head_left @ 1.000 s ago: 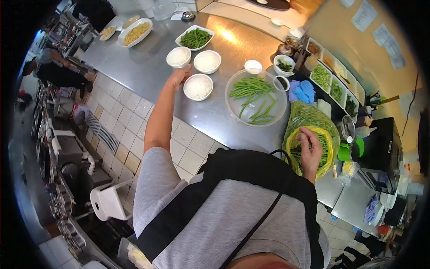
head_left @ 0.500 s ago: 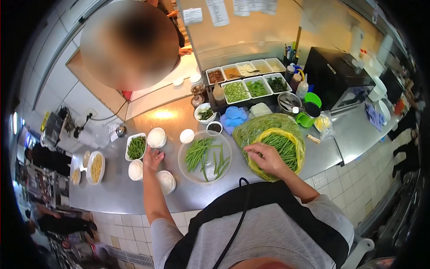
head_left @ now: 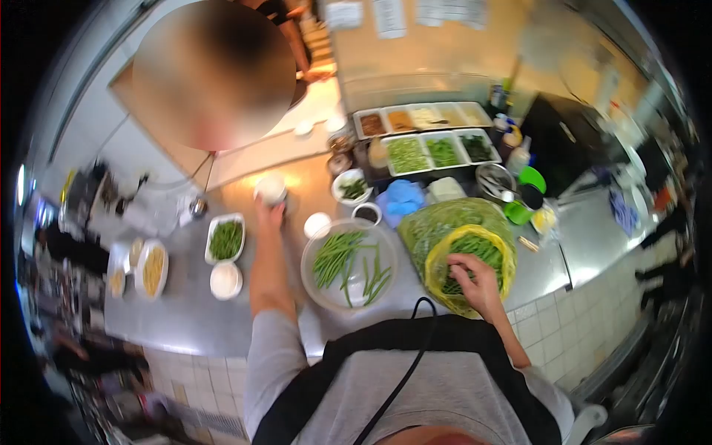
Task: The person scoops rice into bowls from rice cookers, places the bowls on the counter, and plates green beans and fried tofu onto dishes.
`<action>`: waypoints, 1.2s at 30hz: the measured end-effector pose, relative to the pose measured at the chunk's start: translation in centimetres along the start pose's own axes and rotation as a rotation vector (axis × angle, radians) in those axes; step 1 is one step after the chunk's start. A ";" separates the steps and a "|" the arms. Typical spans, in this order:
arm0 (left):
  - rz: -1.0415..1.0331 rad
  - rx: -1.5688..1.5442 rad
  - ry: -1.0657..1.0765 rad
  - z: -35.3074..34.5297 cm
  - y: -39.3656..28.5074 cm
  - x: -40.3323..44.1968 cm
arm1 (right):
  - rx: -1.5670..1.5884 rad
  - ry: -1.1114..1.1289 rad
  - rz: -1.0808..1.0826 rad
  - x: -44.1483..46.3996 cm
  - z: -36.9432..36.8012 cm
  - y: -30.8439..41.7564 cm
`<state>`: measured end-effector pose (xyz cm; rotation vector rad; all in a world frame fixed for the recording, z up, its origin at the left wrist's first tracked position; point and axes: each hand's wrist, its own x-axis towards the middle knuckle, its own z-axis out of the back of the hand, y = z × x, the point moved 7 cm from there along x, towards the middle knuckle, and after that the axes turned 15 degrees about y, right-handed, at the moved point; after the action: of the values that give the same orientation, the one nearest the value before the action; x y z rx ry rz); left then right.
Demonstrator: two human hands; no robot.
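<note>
At the far side of the metal counter, my left hand [head_left: 270, 211] has its fingers around the near side of a white bowl of rice [head_left: 271, 188]. A second rice bowl [head_left: 225, 281] stands nearer, beside a dish of cut green vegetables [head_left: 225, 239]. My right hand [head_left: 475, 279] is over the mouth of a yellow-rimmed bag of green beans [head_left: 506, 256], fingers curled together; what they hold, if anything, is not clear. Between my hands stands a clear round container [head_left: 309, 285] with long green beans [head_left: 337, 258] in it.
Trays of chopped ingredients [head_left: 408, 154] line the back, with a blue cloth [head_left: 405, 196] in front. Small bowls [head_left: 351, 188] stand behind the round container. A black appliance [head_left: 565, 137] and green cups [head_left: 519, 213] are at right. Another person, blurred, is behind the counter.
My left hand has moved away from me with a rice bowl, past the green vegetable dish. The nearest rice bowl no longer shows beside my forearm. My right hand is lower over the bag's mouth.
</note>
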<state>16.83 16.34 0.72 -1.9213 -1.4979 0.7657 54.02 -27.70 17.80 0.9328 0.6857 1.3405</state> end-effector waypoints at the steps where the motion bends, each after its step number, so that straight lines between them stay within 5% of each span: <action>1: -0.030 -0.066 0.012 -1.4 -0.1 0.4 | 0.020 -0.001 -0.008 0.0 -0.2 0.0; 4: -0.129 -0.149 0.097 -1.7 -0.5 2.9 | 0.067 0.007 -0.048 -0.2 -0.8 -0.2; 6: -0.108 -0.215 -0.179 -1.4 -0.8 1.6 | 0.082 0.002 -0.069 0.0 -1.2 -0.6; 9: -0.002 -0.132 -0.304 -0.3 -0.5 -2.7 | 0.083 0.054 -0.093 0.8 -2.1 -0.5; 13: -0.149 0.044 -0.141 -1.1 -6.1 -12.3 | 0.089 0.071 -0.019 2.3 -3.0 0.1; 15: -0.327 0.443 -0.204 0.1 -12.5 -16.5 | 0.145 0.078 0.018 2.9 -3.1 0.0; 17: -0.599 1.124 -0.545 5.6 -18.1 -19.3 | 0.138 0.119 0.011 3.4 -3.3 0.2; 19: -0.538 1.644 -0.850 9.2 -21.5 -22.1 | 0.146 0.148 0.025 3.8 -3.8 0.5; 22: 0.078 1.173 -0.637 20.4 -20.7 -20.9 | 0.265 0.241 0.044 4.8 -5.5 1.6; 25: 0.296 0.675 -0.556 20.7 -17.6 -20.8 | 0.306 0.303 0.036 5.9 -7.2 2.9; 30: 0.266 0.456 -0.181 19.9 -16.7 -14.1 | 0.295 0.344 0.053 7.8 -9.2 4.4; 36: 0.420 0.642 -0.233 16.6 -17.2 -9.8 | 0.282 0.276 0.015 7.7 -8.4 4.0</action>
<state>-8.49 11.81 3.16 -1.6800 -0.8029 1.4900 45.85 -18.78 17.91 0.9849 1.1035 1.4230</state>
